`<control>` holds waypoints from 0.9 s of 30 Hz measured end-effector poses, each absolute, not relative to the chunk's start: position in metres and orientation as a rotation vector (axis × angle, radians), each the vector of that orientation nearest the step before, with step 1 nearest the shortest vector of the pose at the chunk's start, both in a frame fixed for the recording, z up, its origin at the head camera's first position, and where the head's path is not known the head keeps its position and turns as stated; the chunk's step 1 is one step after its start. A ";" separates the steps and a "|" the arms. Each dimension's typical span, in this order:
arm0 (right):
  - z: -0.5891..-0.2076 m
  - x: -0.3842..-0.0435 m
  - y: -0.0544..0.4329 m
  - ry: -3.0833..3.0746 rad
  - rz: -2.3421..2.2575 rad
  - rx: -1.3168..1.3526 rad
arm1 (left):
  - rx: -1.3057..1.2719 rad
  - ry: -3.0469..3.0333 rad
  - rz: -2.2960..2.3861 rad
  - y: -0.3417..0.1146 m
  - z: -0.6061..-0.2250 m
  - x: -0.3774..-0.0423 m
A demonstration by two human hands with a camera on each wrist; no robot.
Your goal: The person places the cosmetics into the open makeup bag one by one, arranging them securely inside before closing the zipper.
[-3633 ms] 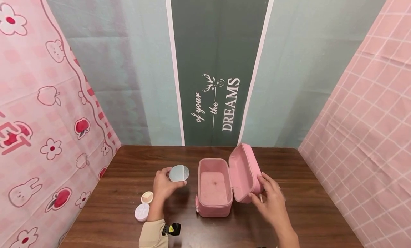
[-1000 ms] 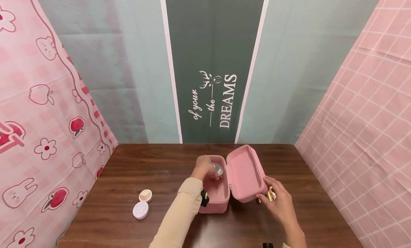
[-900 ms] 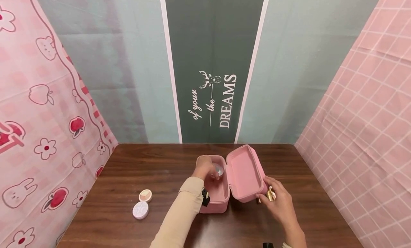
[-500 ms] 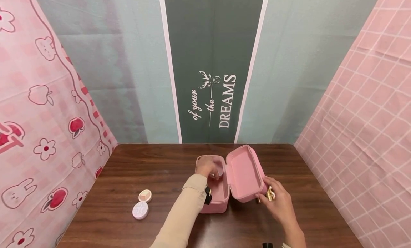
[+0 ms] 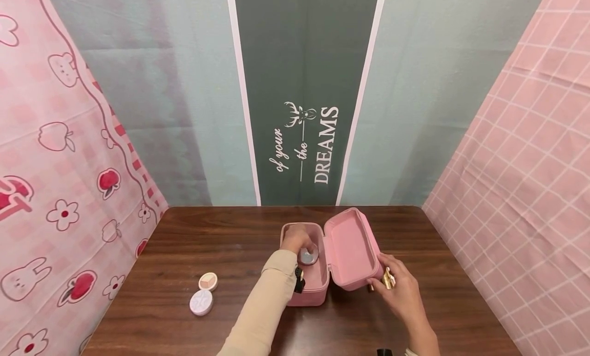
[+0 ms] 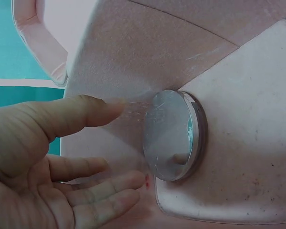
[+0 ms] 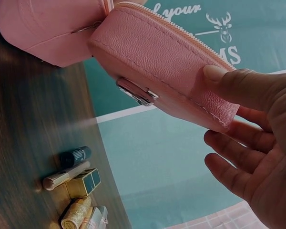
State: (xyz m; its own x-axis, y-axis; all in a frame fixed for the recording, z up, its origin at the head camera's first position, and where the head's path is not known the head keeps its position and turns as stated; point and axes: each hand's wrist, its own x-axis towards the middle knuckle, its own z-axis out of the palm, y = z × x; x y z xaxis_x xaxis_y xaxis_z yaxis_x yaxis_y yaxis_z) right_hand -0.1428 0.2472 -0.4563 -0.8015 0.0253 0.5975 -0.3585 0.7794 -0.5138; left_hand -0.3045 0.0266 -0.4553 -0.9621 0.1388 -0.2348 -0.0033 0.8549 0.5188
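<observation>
A pink cosmetic case (image 5: pixel 306 298) stands on the brown table with its lid (image 5: pixel 352 249) tilted back to the right. My left hand (image 5: pixel 297 238) reaches down inside it, thumb and fingers spread apart in the left wrist view. Just beyond those fingertips a round mirror-topped compact (image 6: pixel 169 136) lies on the case's floor, close to a side wall, with a gap between it and the hand. My right hand (image 5: pixel 398 284) holds the lid by its outer right corner, thumb (image 7: pixel 217 76) on the side and fingers beneath.
Left of the case lie a pale round container (image 5: pixel 201 302) and a round beige palette (image 5: pixel 208 281). Behind the lid several cosmetics stand on the table, including a gold tube (image 7: pixel 76 213) and a dark bottle (image 7: pixel 76 156). A patterned pink curtain (image 5: pixel 64 166) borders the left.
The left hand has carried the round compact from left of the case into it, then let go of it on the floor inside. The right hand stays on the lid, now tipped further back.
</observation>
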 end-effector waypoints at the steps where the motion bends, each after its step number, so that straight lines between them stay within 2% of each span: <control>1: -0.456 -0.143 0.247 -2.374 0.841 0.246 | 0.100 2.761 0.783 0.027 -0.454 -0.305; 9: -0.452 -0.142 0.244 -2.380 0.799 0.292 | 0.189 2.750 0.875 0.018 -0.448 -0.292; 15: -0.452 -0.141 0.245 -2.358 0.802 0.279 | 0.395 2.755 0.753 0.010 -0.441 -0.277; 27: -0.456 -0.143 0.249 -2.398 0.942 0.274 | 0.490 2.961 0.554 -0.003 -0.439 -0.257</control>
State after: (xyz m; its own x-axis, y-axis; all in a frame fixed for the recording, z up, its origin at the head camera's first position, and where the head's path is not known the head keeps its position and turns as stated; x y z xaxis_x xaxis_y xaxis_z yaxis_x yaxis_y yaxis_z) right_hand -0.1429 0.2489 -0.4563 -0.8315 0.0089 0.5555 -0.3716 0.7344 -0.5679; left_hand -0.2566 -0.0028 -0.4386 -0.9445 0.3273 -0.0291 0.2947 0.8828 0.3659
